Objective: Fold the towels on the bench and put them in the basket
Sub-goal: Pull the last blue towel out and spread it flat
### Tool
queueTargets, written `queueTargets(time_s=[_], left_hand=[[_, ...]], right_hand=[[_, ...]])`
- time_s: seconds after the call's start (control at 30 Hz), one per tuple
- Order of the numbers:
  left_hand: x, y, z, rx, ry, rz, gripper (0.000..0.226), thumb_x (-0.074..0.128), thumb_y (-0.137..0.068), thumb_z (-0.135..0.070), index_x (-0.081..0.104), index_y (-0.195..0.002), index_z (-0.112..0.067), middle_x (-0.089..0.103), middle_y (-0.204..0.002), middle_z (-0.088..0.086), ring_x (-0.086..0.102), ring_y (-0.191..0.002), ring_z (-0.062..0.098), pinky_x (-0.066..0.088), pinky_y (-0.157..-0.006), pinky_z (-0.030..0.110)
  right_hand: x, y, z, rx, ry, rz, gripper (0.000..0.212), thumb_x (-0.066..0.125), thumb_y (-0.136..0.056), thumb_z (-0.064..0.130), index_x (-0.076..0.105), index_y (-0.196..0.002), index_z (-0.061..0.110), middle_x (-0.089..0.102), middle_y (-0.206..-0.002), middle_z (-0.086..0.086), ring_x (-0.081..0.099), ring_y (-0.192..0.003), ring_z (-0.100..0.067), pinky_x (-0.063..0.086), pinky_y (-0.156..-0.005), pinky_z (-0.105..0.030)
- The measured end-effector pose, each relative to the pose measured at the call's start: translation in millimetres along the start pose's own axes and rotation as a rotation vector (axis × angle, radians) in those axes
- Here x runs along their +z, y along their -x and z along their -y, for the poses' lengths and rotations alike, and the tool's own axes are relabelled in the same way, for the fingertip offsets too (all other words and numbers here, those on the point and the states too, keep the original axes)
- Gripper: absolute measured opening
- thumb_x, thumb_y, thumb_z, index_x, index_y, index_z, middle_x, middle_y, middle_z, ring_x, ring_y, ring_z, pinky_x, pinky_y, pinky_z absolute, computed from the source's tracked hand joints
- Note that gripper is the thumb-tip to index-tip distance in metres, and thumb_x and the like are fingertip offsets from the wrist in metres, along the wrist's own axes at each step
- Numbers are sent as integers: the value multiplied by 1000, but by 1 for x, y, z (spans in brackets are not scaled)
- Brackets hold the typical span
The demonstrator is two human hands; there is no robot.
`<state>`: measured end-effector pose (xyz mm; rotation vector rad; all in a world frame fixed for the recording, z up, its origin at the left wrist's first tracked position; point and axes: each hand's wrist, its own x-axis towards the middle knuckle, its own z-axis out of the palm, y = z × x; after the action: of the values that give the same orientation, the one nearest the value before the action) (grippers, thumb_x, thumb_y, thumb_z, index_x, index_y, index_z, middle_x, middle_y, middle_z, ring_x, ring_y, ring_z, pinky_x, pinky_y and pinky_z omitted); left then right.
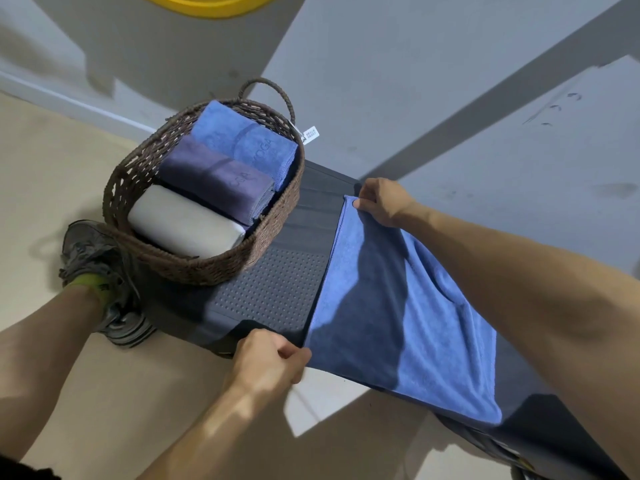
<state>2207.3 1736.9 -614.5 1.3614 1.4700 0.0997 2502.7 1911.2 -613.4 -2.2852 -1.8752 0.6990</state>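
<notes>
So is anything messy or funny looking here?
Not really. The three folded towels sit neatly side by side in the basket. The blue towel lies flat on the bench, its near edge hanging over the side, while the left hand and right hand pinch its corners.

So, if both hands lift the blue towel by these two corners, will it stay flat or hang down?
The blue towel will probably sag: it already drapes over the bench edge. It looks thin, so likely light. The left hand and right hand pinch its corners easily.
</notes>
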Motion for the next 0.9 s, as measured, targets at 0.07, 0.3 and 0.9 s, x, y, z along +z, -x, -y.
queueTargets(time_s=[0.07,0.3,0.9], left_hand=[[-1,0,-1,-6,21,-23,24,72,-81,-29,75,-58,-23,69,-52,-6,67,-52,11,59,-63,30],[-4,-1,-3,-58,103,-98,11,77,-72,-14,69,-66,-11,69,-52,-1,64,-47,12,59,-60,31],[8,-9,4,-79,132,-20,14,79,-76,-13,65,-75,-13,65,-48,0,63,-43,12,48,-51,23]], right_hand=[[2,-2,3,44,21,-10,16,64,-92,29,55,-88,17,60,-88,0,51,-83,-21,36,-72,-28],[4,-4,11,50,134,18,12,56,-95,29,54,-94,18,60,-117,-17,50,-113,-35,41,-92,-38],[-40,-21,26,7,139,493,25,79,-84,28,67,-103,16,66,-91,2,58,-86,-18,50,-82,-31]])
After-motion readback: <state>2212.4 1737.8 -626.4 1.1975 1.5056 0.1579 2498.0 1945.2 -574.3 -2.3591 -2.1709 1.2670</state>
